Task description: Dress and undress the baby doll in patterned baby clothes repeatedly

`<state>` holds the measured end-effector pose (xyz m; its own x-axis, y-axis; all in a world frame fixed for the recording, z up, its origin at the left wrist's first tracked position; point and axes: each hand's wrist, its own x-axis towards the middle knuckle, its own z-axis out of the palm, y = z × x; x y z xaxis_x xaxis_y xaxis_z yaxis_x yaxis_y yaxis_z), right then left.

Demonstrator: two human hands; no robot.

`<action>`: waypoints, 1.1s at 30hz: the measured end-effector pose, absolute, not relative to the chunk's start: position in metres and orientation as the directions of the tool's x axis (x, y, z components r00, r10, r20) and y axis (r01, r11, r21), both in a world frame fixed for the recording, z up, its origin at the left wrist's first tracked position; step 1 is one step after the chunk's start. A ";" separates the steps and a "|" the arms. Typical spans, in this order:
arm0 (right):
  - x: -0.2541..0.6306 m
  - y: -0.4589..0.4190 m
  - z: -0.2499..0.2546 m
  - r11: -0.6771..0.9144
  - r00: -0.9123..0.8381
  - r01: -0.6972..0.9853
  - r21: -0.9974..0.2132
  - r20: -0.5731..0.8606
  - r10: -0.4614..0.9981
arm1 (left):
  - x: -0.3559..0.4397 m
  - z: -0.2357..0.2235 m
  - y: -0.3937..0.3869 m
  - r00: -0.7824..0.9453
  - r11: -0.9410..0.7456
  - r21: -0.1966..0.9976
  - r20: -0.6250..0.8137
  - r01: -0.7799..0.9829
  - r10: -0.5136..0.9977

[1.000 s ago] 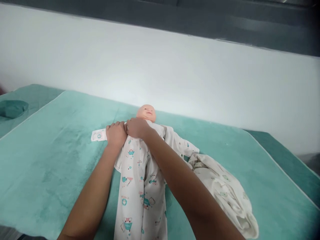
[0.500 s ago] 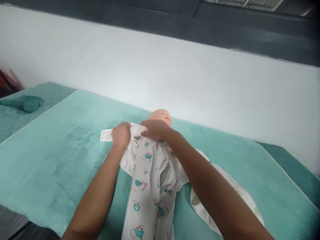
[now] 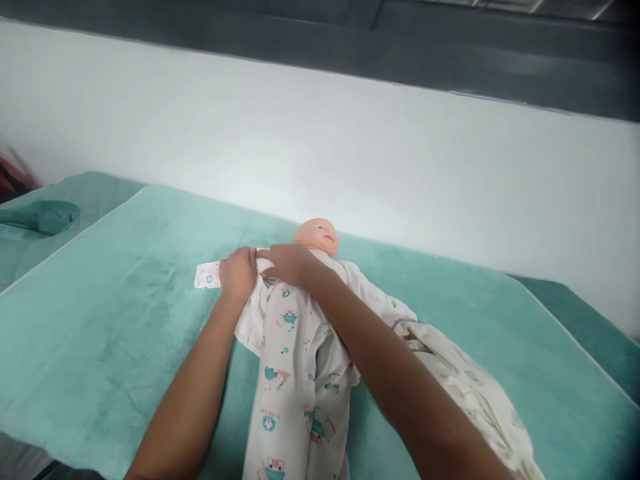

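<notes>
A baby doll (image 3: 317,235) lies on its back, its bald head toward the wall. White baby clothes (image 3: 287,363) with teal and pink prints cover its body and legs. My left hand (image 3: 239,275) is closed around the sleeve (image 3: 207,275), whose cuff sticks out flat to the left of my fist. Beside it, my right hand (image 3: 289,265) grips the white cloth near the doll's shoulder, fingers reaching to my left hand. The doll's arm on this side is hidden under hands and cloth. The other sleeve (image 3: 385,301) stretches out to the right.
A crumpled pale cloth (image 3: 470,380) with a faint print lies at the right, partly behind my right forearm. The teal padded cover (image 3: 120,320) spreads over the surface. A white wall (image 3: 320,147) rises behind it. A darker green strap (image 3: 43,217) lies at far left.
My right hand has moved left along the sleeve, up against my left hand. More of the doll's chest and the far sleeve shows now. The view has shifted slightly.
</notes>
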<state>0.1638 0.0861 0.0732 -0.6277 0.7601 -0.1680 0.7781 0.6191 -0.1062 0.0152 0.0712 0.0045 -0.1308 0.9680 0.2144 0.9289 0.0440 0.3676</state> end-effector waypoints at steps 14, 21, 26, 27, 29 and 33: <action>0.229 0.047 0.105 0.333 -0.314 0.907 -0.259 0.112 0.943 | 0.009 0.002 0.066 -0.162 0.027 0.521 0.214 0.853 0.963; 0.217 0.039 0.104 0.417 -0.400 0.884 -0.210 0.121 0.909 | -0.002 -0.009 0.078 -0.471 -0.066 0.917 0.263 0.395 0.842; 0.175 0.041 0.074 0.577 -0.570 0.814 -0.063 0.107 0.815 | 0.004 0.000 0.069 -0.577 -0.184 0.879 0.434 0.440 0.692; 0.170 0.041 0.070 0.600 -0.592 0.798 -0.060 0.115 0.798 | 0.008 0.002 0.066 -0.486 -0.198 0.837 0.471 0.511 0.736; 0.166 0.042 0.065 0.629 -0.617 0.773 -0.078 0.135 0.775 | 0.017 0.004 0.062 -0.252 -0.188 0.737 0.442 0.649 0.861; 0.180 0.045 0.068 0.581 -0.557 0.775 -0.247 0.166 0.814 | 0.024 0.003 0.064 -0.070 -0.051 0.485 0.229 0.873 0.971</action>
<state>0.1798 0.0452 0.0677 -0.5573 0.8136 0.1659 0.7751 0.5814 -0.2473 0.0237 0.0644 0.0031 -0.0699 0.9710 0.2286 0.8727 -0.0515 0.4855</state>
